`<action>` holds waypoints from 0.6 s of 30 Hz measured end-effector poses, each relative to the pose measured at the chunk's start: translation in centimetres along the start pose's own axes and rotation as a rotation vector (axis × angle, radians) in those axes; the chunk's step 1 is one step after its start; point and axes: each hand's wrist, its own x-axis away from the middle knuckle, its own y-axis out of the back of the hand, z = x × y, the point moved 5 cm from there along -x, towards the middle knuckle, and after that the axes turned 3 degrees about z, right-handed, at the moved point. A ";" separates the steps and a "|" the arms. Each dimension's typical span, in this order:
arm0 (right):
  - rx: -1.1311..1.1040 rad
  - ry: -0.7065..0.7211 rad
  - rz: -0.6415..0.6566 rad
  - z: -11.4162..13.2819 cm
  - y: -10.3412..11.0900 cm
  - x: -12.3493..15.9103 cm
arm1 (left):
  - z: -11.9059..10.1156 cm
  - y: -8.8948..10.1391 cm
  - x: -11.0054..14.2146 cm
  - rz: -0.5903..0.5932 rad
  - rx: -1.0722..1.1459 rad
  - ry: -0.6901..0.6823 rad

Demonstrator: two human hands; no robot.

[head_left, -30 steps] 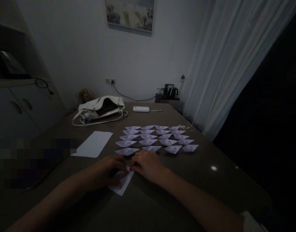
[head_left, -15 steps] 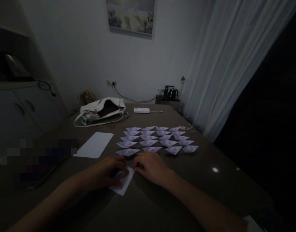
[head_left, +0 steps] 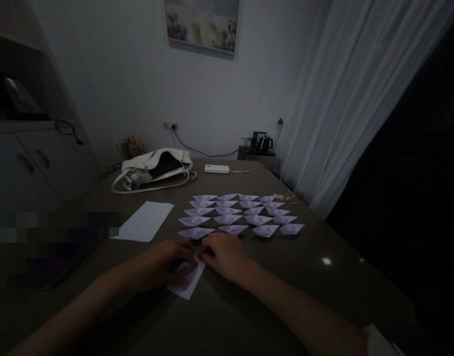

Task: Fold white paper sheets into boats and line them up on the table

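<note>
Folded paper [head_left: 193, 282] under both hands [head_left: 166, 264]; wht bag [head_left: 145, 161] open, contents unclear.

Left arm [head_left: 97, 296]: bare, enters from 8 o'clock, forearm aimed toward 2. Left hand [head_left: 167, 262]: palm down, low, near 7 o'clock of view; fingers bent, thumb set apart from index. Right arm [head_left: 286, 301]: bare forearm, enters between 4 and 5, aimed toward 10. Right hand [head_left: 225, 254]: near 6 o'clock, fingers curled, fingertips just beside left fingertips; grip unclear.
</note>
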 end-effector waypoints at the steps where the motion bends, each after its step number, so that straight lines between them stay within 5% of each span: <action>1: 0.005 -0.011 0.000 0.1 -0.1 -0.1 | 0.0 0.0 0.0 0.004 0.009 -0.010; 18: 0.054 -0.125 -0.028 0.8 -0.7 0.3 | 0.8 -0.1 -0.3 -0.025 -0.010 -0.066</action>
